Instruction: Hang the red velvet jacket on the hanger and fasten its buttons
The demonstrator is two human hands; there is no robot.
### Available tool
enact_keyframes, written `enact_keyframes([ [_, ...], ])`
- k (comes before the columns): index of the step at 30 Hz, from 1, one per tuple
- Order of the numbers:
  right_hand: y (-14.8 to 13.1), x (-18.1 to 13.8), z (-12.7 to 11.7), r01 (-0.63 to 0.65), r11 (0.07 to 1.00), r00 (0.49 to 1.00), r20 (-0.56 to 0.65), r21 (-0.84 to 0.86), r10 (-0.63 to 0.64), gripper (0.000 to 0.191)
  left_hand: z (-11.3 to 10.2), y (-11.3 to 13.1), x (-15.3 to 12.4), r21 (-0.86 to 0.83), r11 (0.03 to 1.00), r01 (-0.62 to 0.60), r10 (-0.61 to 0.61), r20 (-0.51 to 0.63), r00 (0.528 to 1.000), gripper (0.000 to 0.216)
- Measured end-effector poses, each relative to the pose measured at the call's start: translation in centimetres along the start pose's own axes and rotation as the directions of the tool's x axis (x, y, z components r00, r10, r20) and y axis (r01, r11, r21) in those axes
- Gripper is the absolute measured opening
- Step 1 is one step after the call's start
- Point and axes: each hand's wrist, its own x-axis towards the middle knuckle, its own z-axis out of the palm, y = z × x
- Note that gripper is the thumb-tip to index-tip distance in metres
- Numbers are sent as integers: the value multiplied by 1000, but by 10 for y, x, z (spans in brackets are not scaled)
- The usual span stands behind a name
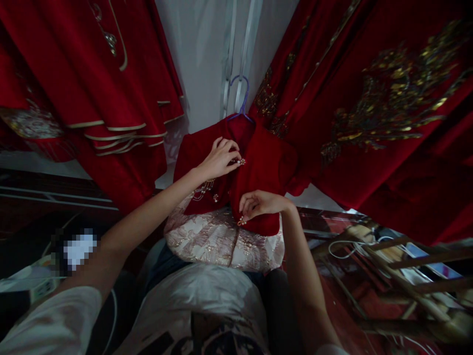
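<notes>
A small red velvet jacket (269,162) hangs on a purple hanger (242,101) in front of me, over a pale brocade skirt (207,239). My left hand (219,159) is closed on the jacket's front edge near the collar, by a pearl fastening (241,161). Lower down, my right hand (258,203) pinches the same front edge at another pearl fastening (242,222). Bead trim (203,190) dangles under my left wrist.
Large red garments with gold embroidery hang on both sides: one at the left (92,84), one at the right (388,113). A white wall (207,49) lies behind. A wooden rack (406,266) and cables sit at the lower right.
</notes>
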Motion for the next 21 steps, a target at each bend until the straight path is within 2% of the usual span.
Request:
enact_keyframes([
  [3, 0, -5, -3, -2, 1000, 998, -59, 13, 3, 39, -6, -7, 8, -173, 984, 39, -34, 34, 999, 12],
  [6, -4, -11, -5, 51, 999, 985, -162, -12, -52, 37, -9, -12, 13, -390, 911, 136, -148, 0, 989, 11],
  [9, -15, -15, -5, 145, 986, 930, -327, -88, -166, 30, -8, -16, 16, -504, 844, 181, -204, 11, 979, 9],
  [10, -19, -15, -5, 176, 975, 885, -411, -138, -218, 28, -8, -17, 16, -513, 839, 184, -196, 31, 980, 9],
  [11, -24, -13, -6, 195, 959, 815, -510, -204, -274, 27, -7, -18, 16, -515, 837, 186, -187, 51, 981, 10],
  [12, -28, -11, -8, 193, 939, 717, -613, -283, -332, 26, -7, -18, 16, -514, 836, 190, -185, 62, 981, 10],
  [14, -38, 0, -13, 147, 892, 466, -765, -428, -444, 26, -6, -17, 16, -513, 834, 203, -210, 45, 977, 9],
  [15, -43, 8, -16, 130, 869, 350, -798, -477, -491, 26, -5, -17, 16, -507, 837, 206, -224, 26, 974, 8],
  [16, -49, 17, -18, 129, 849, 266, -807, -512, -527, 28, -3, -16, 16, -489, 849, 203, -227, 9, 974, 8],
  [17, -54, 28, -19, 160, 835, 231, -802, -527, -550, 32, -1, -16, 15, -453, 870, 195, -216, 5, 976, 10],
  [18, -59, 40, -20, 206, 826, 245, -790, -524, -562, 38, 2, -16, 14, -401, 897, 186, -197, 15, 980, 12],
  [20, -67, 63, -18, 237, 841, 364, -759, -486, -540, 51, 10, -21, 11, -276, 943, 185, -176, 56, 983, 19],
  [21, -69, 74, -16, 186, 876, 397, -781, -445, -481, 58, 15, -25, 9, -229, 953, 197, -188, 61, 980, 24],
])
